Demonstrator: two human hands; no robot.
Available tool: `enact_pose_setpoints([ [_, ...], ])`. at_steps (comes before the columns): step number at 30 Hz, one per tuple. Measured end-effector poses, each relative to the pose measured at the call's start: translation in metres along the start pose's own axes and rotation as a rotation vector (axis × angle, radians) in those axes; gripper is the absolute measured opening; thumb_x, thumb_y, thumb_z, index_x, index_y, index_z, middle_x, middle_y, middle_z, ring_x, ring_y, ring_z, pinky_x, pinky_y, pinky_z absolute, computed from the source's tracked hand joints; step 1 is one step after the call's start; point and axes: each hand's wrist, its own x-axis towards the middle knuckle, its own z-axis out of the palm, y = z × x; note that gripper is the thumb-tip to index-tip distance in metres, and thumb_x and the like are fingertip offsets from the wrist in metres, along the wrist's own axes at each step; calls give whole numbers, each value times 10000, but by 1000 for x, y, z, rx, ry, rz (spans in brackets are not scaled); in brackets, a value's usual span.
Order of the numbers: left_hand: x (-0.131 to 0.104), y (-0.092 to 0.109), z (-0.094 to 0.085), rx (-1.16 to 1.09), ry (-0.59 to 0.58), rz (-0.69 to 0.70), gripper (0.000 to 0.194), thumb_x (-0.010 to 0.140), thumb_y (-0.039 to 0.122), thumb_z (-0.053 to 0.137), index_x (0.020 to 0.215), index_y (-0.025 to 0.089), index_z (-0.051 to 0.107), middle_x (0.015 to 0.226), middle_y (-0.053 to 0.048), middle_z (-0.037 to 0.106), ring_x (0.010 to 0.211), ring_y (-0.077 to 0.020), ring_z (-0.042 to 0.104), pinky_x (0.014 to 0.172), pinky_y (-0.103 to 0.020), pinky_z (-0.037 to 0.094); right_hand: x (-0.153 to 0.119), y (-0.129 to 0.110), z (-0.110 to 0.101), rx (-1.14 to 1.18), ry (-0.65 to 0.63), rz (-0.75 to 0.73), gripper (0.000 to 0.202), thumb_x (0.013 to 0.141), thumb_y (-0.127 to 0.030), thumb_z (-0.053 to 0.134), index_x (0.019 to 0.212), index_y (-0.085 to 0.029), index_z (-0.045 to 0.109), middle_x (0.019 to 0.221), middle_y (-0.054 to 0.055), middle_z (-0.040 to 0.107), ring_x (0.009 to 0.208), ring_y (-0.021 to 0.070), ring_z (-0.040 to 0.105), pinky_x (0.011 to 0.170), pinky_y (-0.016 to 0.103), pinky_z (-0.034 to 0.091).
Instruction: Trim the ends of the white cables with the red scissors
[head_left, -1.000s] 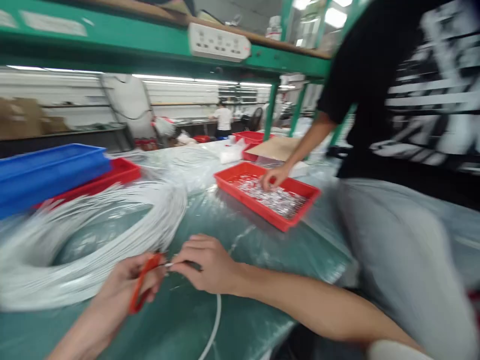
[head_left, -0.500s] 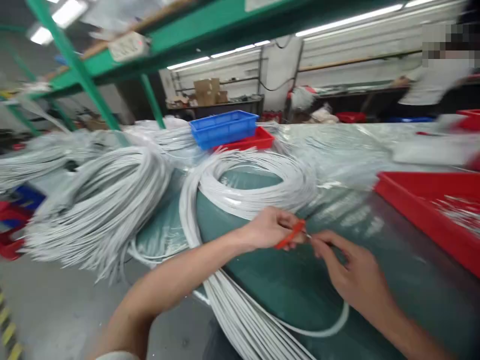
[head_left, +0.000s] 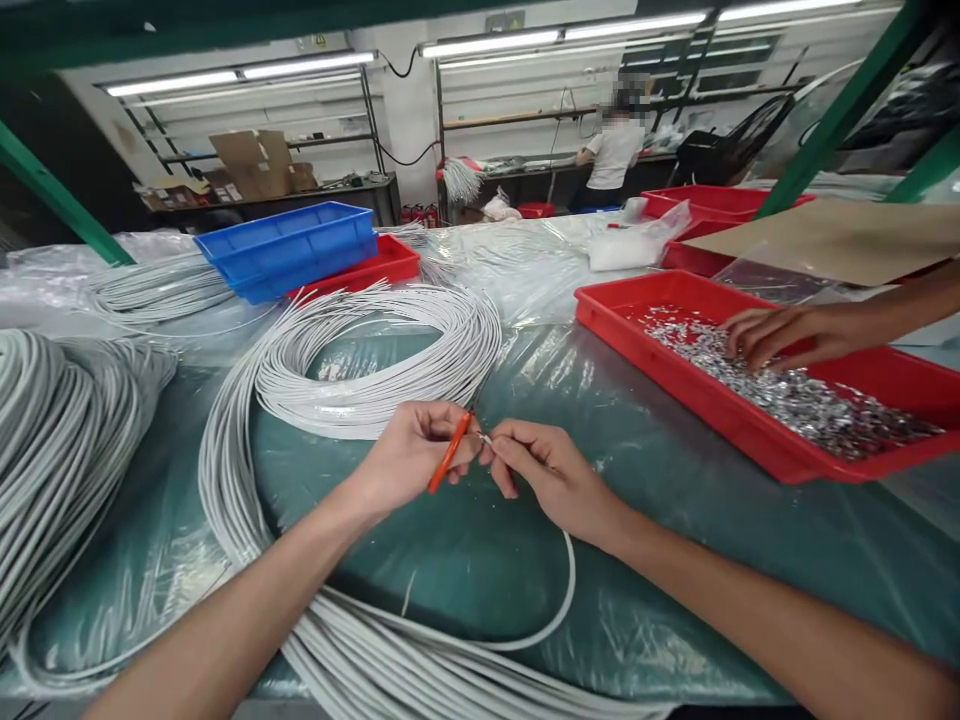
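Observation:
My left hand [head_left: 409, 458] grips a small orange-handled tool [head_left: 448, 453] over the green table. Close beside it, my right hand [head_left: 551, 474] pinches the end of a white cable [head_left: 556, 618] that loops back toward me. The tool's tip meets the cable end between the two hands. A large coil of white cable [head_left: 390, 370] lies just beyond my hands.
A red tray [head_left: 720, 400] of small metal parts sits at right, with a co-worker's hand [head_left: 780, 335] in it. A blue bin [head_left: 292, 245] on a red tray stands at the back. More cable bundles [head_left: 60, 450] lie at left. Another person stands far back.
My view swung left and then back to centre. Both hands stayed together on the tool and the cable end. The co-worker's hand is again in view in the red tray.

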Motion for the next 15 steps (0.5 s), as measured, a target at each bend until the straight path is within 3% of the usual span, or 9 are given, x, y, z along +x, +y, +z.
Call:
enact_pose_setpoints([
  [6,0,1,-1,13,-18,27,32,686,139,591,718,139,592,568,30,591,467,-51,472,454,-162,378,3,2,-4,213,-137,88,335,953,-421,539,784,-137,596,516,-40,477,488,86,405,525,235,337],
  [11,-1,3,-1,21,-16,61,32,672,109,607,689,136,603,519,44,547,462,-59,486,463,-167,391,2,3,-8,379,-278,154,317,932,-405,588,771,-133,608,487,-55,445,461,81,397,520,239,372],
  [15,-2,3,-3,29,-22,68,74,686,143,688,703,132,616,544,36,572,481,-61,506,478,-162,408,3,-1,-14,285,-242,84,304,911,-403,622,804,-120,649,509,-41,496,486,79,438,528,231,379],
])
